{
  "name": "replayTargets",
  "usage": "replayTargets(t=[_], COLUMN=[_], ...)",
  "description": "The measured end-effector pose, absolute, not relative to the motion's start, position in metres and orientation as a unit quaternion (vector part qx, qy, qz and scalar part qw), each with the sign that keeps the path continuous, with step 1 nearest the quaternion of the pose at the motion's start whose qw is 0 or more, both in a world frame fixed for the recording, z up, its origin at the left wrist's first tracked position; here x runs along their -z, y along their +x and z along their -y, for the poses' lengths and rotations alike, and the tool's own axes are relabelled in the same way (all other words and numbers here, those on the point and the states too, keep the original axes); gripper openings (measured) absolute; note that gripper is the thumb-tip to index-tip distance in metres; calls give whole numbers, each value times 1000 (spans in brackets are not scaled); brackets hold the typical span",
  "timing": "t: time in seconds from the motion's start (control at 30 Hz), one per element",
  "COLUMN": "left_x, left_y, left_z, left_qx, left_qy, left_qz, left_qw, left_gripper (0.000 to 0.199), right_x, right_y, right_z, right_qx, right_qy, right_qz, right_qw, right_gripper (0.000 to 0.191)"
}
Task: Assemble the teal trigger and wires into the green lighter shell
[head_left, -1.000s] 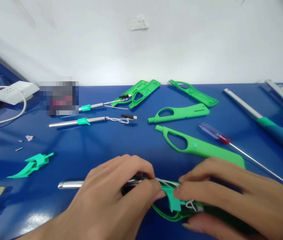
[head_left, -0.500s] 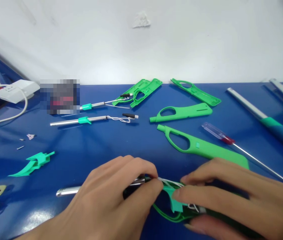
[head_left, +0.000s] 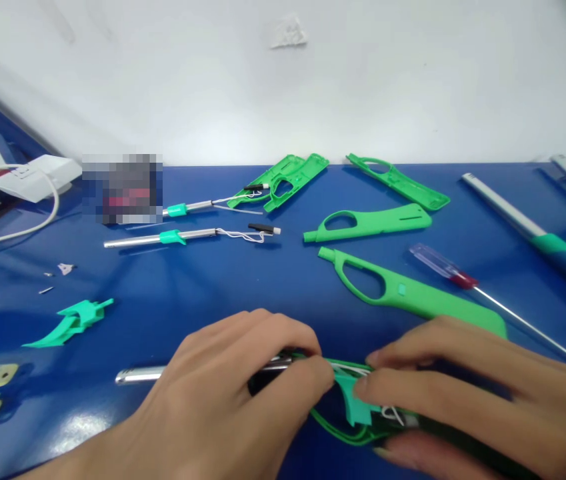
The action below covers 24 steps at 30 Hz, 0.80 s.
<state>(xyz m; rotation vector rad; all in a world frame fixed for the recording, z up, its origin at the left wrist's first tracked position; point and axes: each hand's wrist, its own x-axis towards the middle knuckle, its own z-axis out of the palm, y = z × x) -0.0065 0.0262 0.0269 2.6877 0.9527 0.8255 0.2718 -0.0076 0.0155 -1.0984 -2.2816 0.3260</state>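
Note:
Both hands work on a partly assembled gas lighter near the table's front edge. My left hand (head_left: 233, 387) is closed, thumb and forefinger pinching the lighter where its silver tube (head_left: 137, 376) meets the green housing half (head_left: 340, 435). The tube sticks out to the left from under that hand. My right hand (head_left: 463, 393) is closed around the housing, its fingertips at the teal trigger (head_left: 355, 398) and the white wires (head_left: 393, 415). Its palm and fingers cover much of the housing. Inside the finger loop of the housing, the blue table shows through.
Green housing halves (head_left: 420, 291) lie behind my right hand, beside a screwdriver (head_left: 443, 265). Farther left lie wired metal tubes (head_left: 193, 235) and a loose teal trigger (head_left: 75, 323). Finished-looking blue lighters (head_left: 560, 252) are at the right; a white wall (head_left: 187, 87) stands behind.
The camera view has shifted slightly, so everything appears a little farther right. Both hands keep their hold on the lighter, with barely any change in the fingers.

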Motion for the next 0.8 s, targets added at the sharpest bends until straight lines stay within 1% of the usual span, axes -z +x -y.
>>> replayTargets(t=[0.07, 0.27, 0.4, 0.43, 0.57, 0.73, 0.8], left_x=[-26, -22, -30, -33, -39, -30, -25], left_y=[-7, -6, 5, 9, 18, 5, -3], left_z=[-26, -25, -29, -30, -34, -27, -24], left_qx=[-284, -291, -288, -286, -285, -291, -298], left_qy=[904, 900, 906, 907, 909, 905, 901], left_qz=[-309, -307, -297, -297, -296, -301, -301], left_qw=[87, 106, 86, 80, 69, 76, 90], left_gripper=[33, 30, 11, 11, 18, 12, 24], right_x=[-13, -3, -3, -4, -9, -10, -9], right_y=[276, 292, 286, 283, 274, 274, 274], right_z=[9, 18, 17, 16, 11, 10, 10], right_qx=[-123, -130, -126, -124, -117, -113, -114], right_qy=[-411, -396, -402, -406, -406, -409, -410], right_qz=[856, 867, 864, 861, 861, 860, 860], right_qw=[289, 273, 277, 280, 284, 282, 283], right_gripper=[28, 27, 26, 28, 29, 29, 29])
